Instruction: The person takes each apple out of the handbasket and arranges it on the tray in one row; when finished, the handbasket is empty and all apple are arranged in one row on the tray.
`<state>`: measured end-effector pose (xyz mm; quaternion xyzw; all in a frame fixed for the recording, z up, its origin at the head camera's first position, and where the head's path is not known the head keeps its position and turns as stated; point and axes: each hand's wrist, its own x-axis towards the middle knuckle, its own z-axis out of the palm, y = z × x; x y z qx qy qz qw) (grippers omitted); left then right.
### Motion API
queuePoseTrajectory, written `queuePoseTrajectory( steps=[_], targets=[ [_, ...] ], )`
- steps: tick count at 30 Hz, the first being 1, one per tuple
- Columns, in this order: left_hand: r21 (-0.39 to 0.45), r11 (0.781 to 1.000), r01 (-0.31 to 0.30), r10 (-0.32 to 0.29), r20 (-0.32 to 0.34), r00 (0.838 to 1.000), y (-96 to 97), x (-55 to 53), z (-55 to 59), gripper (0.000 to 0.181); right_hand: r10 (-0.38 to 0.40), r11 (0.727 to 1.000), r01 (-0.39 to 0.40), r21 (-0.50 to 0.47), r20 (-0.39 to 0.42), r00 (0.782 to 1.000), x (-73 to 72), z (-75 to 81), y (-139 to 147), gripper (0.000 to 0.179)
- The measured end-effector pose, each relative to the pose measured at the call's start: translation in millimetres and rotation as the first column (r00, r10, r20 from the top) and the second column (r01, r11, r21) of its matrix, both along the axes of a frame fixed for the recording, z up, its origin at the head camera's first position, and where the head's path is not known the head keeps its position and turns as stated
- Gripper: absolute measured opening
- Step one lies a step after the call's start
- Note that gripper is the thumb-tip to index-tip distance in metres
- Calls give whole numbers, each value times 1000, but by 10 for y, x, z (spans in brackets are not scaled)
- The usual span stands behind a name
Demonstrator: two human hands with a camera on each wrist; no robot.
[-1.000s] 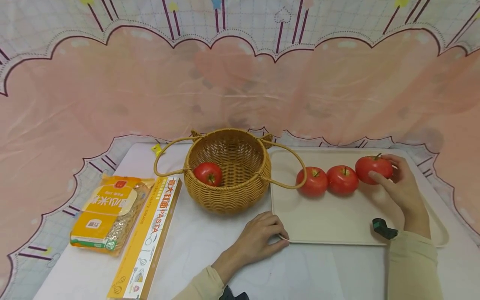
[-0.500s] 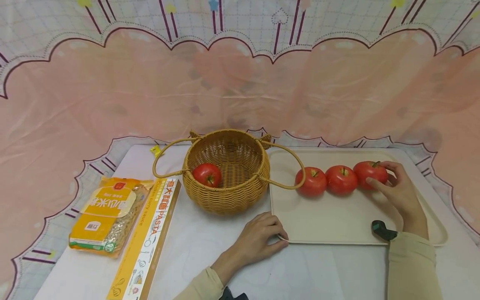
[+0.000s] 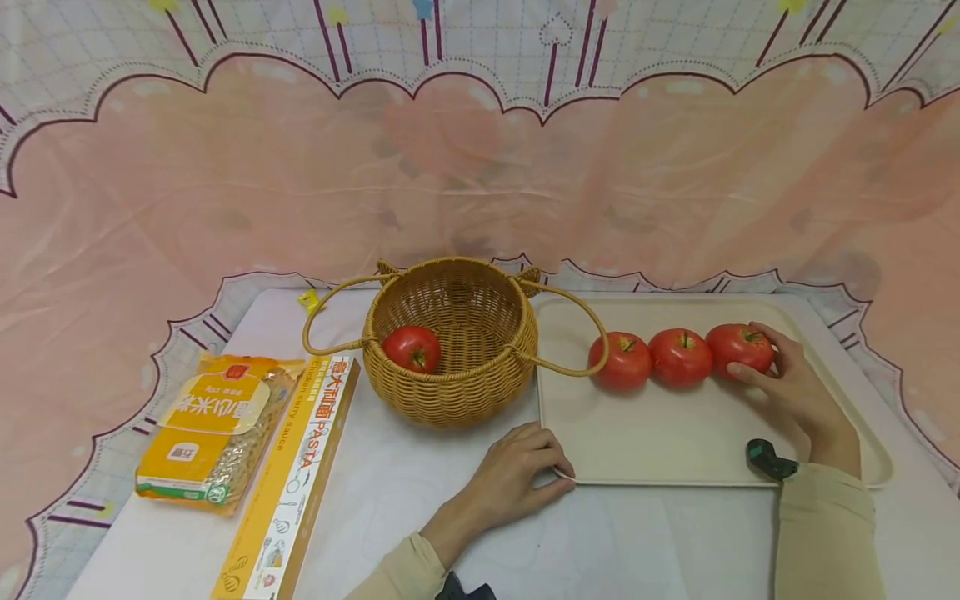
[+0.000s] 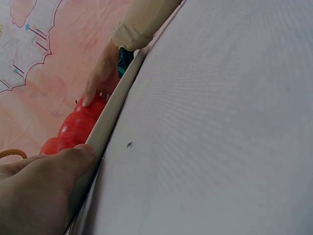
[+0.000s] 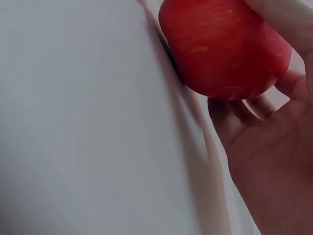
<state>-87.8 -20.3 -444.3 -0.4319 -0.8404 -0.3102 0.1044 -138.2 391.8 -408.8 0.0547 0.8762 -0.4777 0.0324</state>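
1. Head view, the work: the right hand [image 3: 802,387] is grasping a round, glossy red apple [image 3: 733,343], thumb on the near side, fingers curling behind. The apple is sitting at the right end of a row on the rectangular cream tray [image 3: 660,437], beside a red middle apple [image 3: 680,360] and a red leftmost apple [image 3: 622,367]. The left hand [image 3: 521,471] is gripping the tray's near-left corner. Step in hand, judging by the pose: placing or steadying the end apple; the next move is probably calling for loosening those fingers without nudging its neighbour.

2. Head view, lettering: a long yellow-and-white cardboard box [image 3: 288,475] is showing "PASTA", "chicken curry sauce" and red Chinese characters. A yellow plastic food bag [image 3: 206,433] is carrying white Chinese characters and a red emblem, not clearly legible. A round brown wicker basket [image 3: 450,400] is holding another red apple [image 3: 412,348].

3. Left wrist view: the left thumb is resting over the tray's rim; the right hand's fingers are reaching over the farthest apple.

4. Right wrist view: thumb and fingers are closing round the apple close against the tray; no label is showing on its visible side.
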Motion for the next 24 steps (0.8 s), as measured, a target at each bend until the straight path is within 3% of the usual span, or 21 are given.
queuePoseTrajectory(
  steps=[4, 11, 18, 21, 24],
  targets=[
    [3, 1000, -4, 4, 10, 1000, -1, 3, 1, 7, 8, 1000, -8, 14, 2, 1000, 0, -21, -13, 77],
    [6, 1000, -2, 2, 16, 1000, 0, -6, -10, 8, 10, 996, -4, 88, -74, 997, -11, -33, -31, 75],
    [5, 1000, 1, -1, 8, 1000, -1, -11, -5, 7, 2, 1000, -2, 21, 1, 1000, -14, -8, -54, 76],
    [5, 1000, 3, -3, 9, 1000, -1, -8, 0, 7, 0, 1000, 1, 26, -54, 999, -24, -7, -45, 72],
    [7, 1000, 3, -3, 8, 1000, -5, -4, 2, 7, -4, 999, 9, 31, -185, 983, -48, 2, -58, 66]
  ],
)
